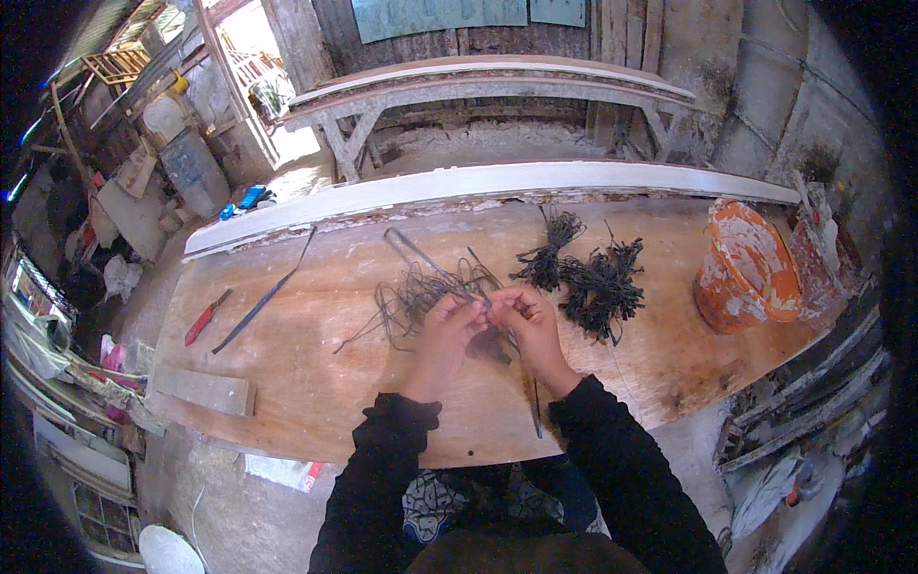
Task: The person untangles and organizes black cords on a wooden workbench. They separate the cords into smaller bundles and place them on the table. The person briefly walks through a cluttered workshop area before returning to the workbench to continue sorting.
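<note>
Over the middle of the wooden table, my left hand (448, 333) and my right hand (532, 327) meet with fingertips pinched together. Between them is a thin black strip (489, 304), whose exact kind I cannot make out; one length hangs down past my right hand toward the table's near edge. Just behind my left hand lies a loose tangle of thin dark strips (406, 295). To the right of my hands sit a large bunch of short black strips (602, 287) and a smaller bunch (553, 251), touching or nearly so.
At left lie a red-handled tool (203, 320), a long dark flat strip (256, 312) and a wooden block (205, 390). An orange bucket (712, 292) smeared with white stands at right. A long white board (497, 179) runs along the far edge; a bench (497, 88) stands behind.
</note>
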Motion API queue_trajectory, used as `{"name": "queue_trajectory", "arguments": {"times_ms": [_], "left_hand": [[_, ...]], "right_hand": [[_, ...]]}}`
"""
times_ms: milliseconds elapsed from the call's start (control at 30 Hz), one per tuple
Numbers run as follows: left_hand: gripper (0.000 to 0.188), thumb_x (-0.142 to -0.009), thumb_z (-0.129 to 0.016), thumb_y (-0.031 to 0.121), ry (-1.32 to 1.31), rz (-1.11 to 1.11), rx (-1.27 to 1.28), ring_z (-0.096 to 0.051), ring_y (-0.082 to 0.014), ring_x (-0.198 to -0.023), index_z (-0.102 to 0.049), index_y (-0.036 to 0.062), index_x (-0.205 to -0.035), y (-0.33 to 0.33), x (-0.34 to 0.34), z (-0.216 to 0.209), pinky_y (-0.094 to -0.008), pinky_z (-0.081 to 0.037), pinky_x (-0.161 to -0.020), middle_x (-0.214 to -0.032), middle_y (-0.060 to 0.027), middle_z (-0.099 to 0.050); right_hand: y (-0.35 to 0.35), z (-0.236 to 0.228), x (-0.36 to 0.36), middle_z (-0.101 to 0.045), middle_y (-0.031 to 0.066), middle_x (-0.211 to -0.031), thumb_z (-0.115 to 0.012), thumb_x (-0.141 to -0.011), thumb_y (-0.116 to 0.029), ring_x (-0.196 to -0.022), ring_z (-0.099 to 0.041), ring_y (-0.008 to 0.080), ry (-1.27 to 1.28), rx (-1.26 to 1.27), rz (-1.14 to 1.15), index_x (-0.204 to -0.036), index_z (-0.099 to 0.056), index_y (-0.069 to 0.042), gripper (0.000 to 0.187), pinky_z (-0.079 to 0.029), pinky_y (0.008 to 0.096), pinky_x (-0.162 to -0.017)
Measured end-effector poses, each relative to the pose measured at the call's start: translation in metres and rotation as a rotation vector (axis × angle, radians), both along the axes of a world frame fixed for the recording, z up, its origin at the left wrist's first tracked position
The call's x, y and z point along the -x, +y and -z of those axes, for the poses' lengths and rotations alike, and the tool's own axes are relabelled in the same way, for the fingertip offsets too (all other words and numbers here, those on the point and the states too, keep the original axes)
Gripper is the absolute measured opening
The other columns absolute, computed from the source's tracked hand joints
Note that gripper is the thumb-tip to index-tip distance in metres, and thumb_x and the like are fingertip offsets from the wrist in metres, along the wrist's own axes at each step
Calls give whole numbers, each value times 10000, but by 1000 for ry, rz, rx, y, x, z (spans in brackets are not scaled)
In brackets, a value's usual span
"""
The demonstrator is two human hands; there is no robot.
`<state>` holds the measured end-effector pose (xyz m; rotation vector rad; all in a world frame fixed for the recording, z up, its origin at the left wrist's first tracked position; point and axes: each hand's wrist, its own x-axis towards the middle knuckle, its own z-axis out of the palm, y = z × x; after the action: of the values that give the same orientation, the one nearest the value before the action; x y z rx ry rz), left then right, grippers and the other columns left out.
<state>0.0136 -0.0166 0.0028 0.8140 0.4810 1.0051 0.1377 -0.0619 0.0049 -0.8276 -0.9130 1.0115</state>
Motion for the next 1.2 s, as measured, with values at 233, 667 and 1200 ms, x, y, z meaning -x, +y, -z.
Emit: {"name": "queue_trajectory", "arguments": {"times_ms": [233,667,1200], "left_hand": [[49,-803,-555,83,104,-143,-147,-530,-89,-679,-521,57,-781,-2,2,-6,-216,-452,-592,-794,-43,-560],[98,-761,-578,7,80,-134,-120,-561,-109,-658,-498,59,-737,-5,3,-10,-208,-446,-526,-787,-66,-594],[91,-761,-602,42,207,-145,-246,-575,-114,-683,-550,29,-836,-6,1,-9,-217,-483,-564,-775,-52,-592]], "right_hand": [[-2,-2,-1,-610,40,-767,-569,-789,-69,-694,-557,84,-313,13,-14,-913,-589,20,154,-445,206,-645],[3,0,-6,-531,-7,-730,-507,-844,-171,-627,-459,63,43,257,-267,-818,-540,-53,125,-371,193,-579],[-3,-6,-6,-592,42,-765,-591,-767,-42,-680,-531,82,130,141,-150,-858,-573,2,102,-425,207,-620]]}}
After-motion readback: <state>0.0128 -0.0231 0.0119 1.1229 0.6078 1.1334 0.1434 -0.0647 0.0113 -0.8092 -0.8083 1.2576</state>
